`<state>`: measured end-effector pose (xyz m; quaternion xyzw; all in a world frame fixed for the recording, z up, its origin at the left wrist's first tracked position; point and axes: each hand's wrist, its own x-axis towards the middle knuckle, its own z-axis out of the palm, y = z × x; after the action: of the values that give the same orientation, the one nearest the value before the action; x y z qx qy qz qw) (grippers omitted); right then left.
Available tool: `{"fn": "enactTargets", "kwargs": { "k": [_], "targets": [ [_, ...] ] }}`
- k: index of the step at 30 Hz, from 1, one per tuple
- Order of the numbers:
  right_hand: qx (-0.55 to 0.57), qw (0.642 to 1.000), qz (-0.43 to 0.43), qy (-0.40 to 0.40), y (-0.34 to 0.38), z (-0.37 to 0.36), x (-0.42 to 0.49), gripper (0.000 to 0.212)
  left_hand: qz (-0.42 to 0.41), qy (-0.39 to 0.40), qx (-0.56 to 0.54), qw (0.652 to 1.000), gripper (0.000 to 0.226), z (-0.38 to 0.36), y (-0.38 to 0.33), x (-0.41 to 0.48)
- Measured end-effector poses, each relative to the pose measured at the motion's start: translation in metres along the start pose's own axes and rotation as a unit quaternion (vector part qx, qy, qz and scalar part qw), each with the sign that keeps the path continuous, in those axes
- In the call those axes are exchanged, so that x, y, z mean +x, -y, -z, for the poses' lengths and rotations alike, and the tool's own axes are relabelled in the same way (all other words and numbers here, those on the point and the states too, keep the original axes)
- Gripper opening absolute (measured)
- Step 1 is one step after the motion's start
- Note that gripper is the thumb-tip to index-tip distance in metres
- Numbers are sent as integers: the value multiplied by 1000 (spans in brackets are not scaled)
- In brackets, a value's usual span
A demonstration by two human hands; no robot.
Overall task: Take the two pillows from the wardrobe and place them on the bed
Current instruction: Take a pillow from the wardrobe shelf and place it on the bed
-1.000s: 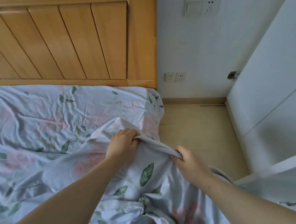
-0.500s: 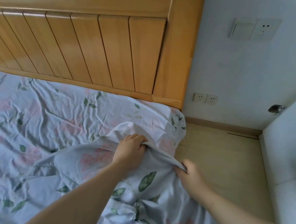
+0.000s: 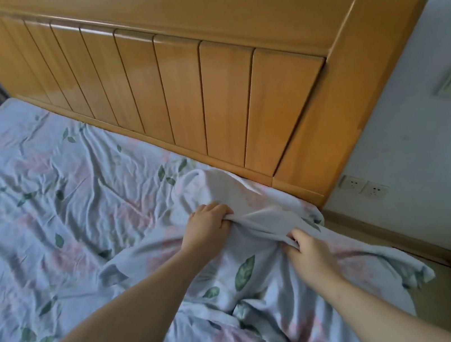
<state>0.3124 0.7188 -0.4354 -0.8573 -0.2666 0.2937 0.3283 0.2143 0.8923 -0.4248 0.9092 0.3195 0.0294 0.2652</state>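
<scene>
Pillow (image 3: 243, 274) now pulled up to headboard (image 3: 206, 94).
L hand (image 3: 208, 226) & R hand (image 3: 309, 249) clamped on its edge; prob. nearly placed on bed (image 3: 45, 199).

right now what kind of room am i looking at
Most likely a home bedroom: a floral-sheeted bed, a slatted wooden headboard against the wall, and wall sockets low beside it. The left hand and right hand both grip a floral cloth on the bed.
</scene>
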Motion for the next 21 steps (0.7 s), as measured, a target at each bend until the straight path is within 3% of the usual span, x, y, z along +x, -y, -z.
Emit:
{"fn": "enactTargets", "kwargs": {
  "k": [15,18,21],
  "targets": [
    [-7,991,106,84,111,-37,165,20,164,-133,38,977,29,77,73,119],
    [-13,988,130,86,133,-58,190,18,234,-165,34,957,30,88,92,132],
    [-13,982,162,95,161,-79,213,22,338,-235,-51,910,34,96,104,149]
  ]
}}
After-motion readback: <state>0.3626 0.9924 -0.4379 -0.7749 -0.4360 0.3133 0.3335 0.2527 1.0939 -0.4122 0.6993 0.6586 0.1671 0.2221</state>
